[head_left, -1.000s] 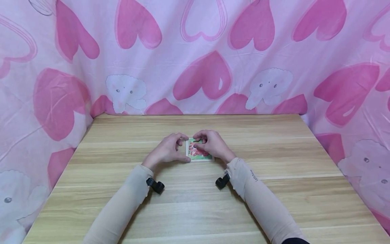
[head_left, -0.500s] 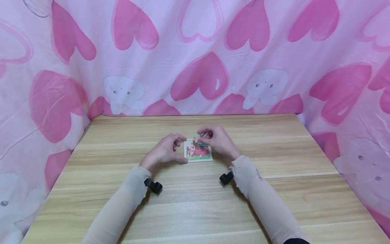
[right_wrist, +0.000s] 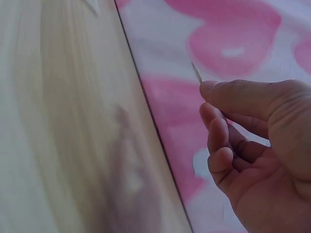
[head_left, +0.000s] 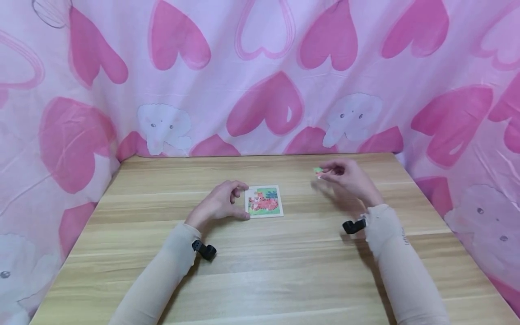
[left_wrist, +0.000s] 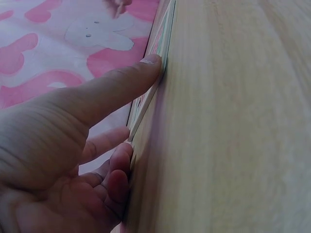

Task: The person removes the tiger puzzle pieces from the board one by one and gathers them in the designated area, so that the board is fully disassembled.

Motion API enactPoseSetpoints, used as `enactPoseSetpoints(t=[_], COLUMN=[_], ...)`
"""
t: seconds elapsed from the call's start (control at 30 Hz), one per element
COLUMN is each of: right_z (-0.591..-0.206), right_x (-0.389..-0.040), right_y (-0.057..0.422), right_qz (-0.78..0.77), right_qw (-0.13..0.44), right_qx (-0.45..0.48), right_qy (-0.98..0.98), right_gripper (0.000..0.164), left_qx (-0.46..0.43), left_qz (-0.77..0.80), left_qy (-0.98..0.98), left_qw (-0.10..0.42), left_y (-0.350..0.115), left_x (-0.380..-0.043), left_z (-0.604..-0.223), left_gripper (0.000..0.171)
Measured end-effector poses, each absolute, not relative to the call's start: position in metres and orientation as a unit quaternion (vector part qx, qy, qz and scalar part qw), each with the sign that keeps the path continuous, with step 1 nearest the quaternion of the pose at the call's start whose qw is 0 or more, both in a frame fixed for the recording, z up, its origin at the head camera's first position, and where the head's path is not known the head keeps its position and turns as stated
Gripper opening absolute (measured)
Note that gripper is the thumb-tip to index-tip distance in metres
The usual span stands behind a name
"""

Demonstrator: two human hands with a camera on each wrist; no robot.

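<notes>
Piece (head_left: 318, 171), flat, green-and-red, pinched by my right hand (head_left: 350, 178), right of square white-bordered puzzle (head_left: 265, 203); left hand (head_left: 219, 201) grips puzzle, ideally lightly.

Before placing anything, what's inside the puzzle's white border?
Inside the white border: a red striped animal and blue plant on green, with a pale patch at upper left. Anything beneath the animal and plant is covered.

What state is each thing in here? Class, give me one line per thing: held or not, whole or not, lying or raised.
Left hand: holding the puzzle's left side
Right hand: raised, pinching a piece
Puzzle piece: held, off the table
Picture puzzle: lying on the table, incomplete, pale gap at far left corner
Table: bearing the puzzle
Heart-patterned cloth: hanging, creased
</notes>
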State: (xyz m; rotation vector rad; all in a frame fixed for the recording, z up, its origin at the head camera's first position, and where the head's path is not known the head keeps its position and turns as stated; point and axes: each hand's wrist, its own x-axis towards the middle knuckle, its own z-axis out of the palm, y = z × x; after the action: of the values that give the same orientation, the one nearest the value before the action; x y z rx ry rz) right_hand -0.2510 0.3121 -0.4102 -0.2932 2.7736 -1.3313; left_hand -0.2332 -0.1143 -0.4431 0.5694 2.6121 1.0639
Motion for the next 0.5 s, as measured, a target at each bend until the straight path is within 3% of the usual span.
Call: enactPoseSetpoints(t=[0.23, 0.5], right_z=[-0.425, -0.446], right_x=[-0.243, -0.243], right_y=[0.339, 0.353], right_qz=[-0.456, -0.468], right_qw=[0.071, 0.086], right_qx=[-0.036, -0.055], right_qy=[0.886, 0.878], right_gripper=[0.04, 0.041], left_qx=[0.197, 0.196], left_qz=[0.367, 0.377], left_qy=[0.9, 0.895], left_qw=[0.126, 0.135], left_y=[-0.114, -0.115], left_x=[-0.233, -0.232], left_z=[-0.441, -0.443], left_gripper=[0.094, 0.093])
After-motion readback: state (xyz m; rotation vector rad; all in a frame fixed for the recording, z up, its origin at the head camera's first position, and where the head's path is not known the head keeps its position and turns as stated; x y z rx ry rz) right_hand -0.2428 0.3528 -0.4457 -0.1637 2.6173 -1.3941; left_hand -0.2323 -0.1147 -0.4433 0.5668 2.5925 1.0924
